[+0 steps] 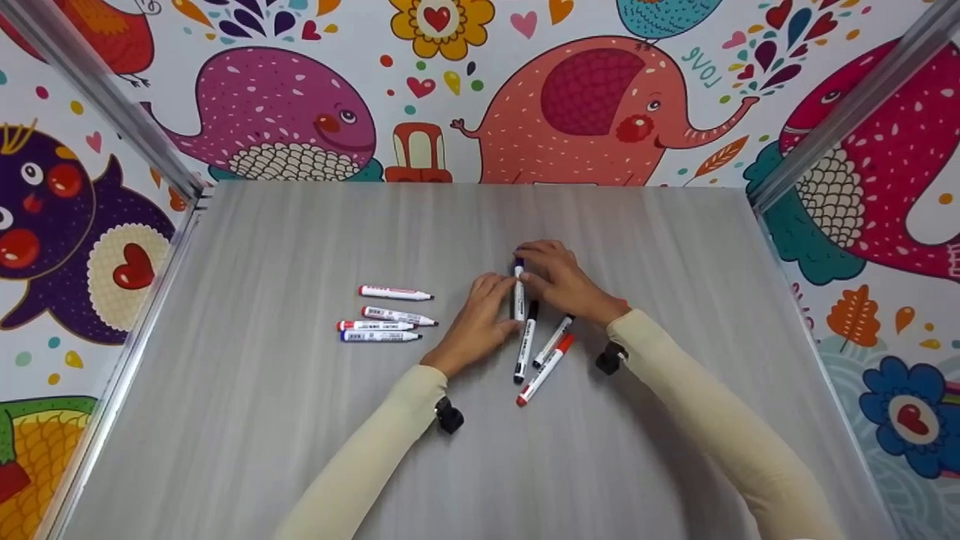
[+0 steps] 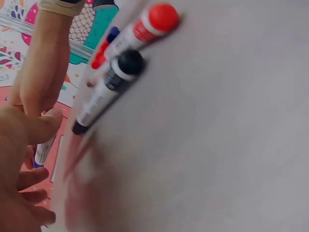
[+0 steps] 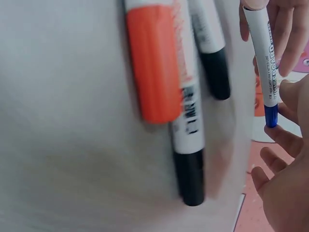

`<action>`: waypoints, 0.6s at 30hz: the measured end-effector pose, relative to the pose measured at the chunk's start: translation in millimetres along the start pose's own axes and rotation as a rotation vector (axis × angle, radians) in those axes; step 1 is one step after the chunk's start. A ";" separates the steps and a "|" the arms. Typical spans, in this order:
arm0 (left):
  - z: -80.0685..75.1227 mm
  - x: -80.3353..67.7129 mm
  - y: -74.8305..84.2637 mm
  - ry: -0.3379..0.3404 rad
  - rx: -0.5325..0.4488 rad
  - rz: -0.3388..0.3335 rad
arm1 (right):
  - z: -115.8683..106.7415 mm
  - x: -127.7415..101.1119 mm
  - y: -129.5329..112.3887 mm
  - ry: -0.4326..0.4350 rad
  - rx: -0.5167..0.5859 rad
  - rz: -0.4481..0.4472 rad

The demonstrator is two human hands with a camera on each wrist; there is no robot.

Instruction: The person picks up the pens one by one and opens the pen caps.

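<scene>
You have the blue marker between both hands near the middle of the table, and it looks like you are at the start of handling it: just picked out of the loose bunch, not yet carried anywhere. Your left hand pinches its lower body with curled fingers; your right hand closes its fingertips on the far, blue end. Whether the cap is seated or coming off I cannot tell. The next move, as I judge it, calls for a firm, straight pull or lift that keeps clear of the black marker and red marker lying just beside your wrists. The marker is slim, white-barrelled with printed lettering and a blue tip. Four sorted markers lie well apart to the left.
</scene>
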State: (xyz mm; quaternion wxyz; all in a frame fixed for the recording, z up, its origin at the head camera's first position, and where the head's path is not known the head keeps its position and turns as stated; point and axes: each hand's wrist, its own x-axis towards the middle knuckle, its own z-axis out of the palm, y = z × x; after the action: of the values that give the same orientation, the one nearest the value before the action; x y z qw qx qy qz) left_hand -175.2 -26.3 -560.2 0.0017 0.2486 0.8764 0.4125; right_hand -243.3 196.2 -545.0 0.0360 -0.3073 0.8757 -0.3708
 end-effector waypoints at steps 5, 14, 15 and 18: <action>-10.7 -6.3 11.0 -0.035 -0.088 -0.065 | -7.1 -9.6 -19.2 -0.012 0.014 -0.021; -26.7 -28.8 26.9 -0.111 -0.160 -0.114 | -17.0 -29.7 -43.0 -0.038 -0.011 -0.060; -27.7 -30.9 27.9 -0.119 -0.162 -0.112 | -17.3 -32.1 -44.5 -0.044 -0.015 -0.059; -30.4 -36.6 30.3 -0.139 -0.170 -0.100 | -17.8 -38.8 -48.5 -0.065 -0.020 -0.060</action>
State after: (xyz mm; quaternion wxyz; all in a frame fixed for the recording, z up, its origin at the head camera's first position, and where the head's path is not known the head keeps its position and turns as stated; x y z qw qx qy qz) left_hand -136.3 -48.0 -525.6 0.1040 0.2315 0.8474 0.4663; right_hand -192.3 203.3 -506.0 0.0502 -0.3454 0.8682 -0.3528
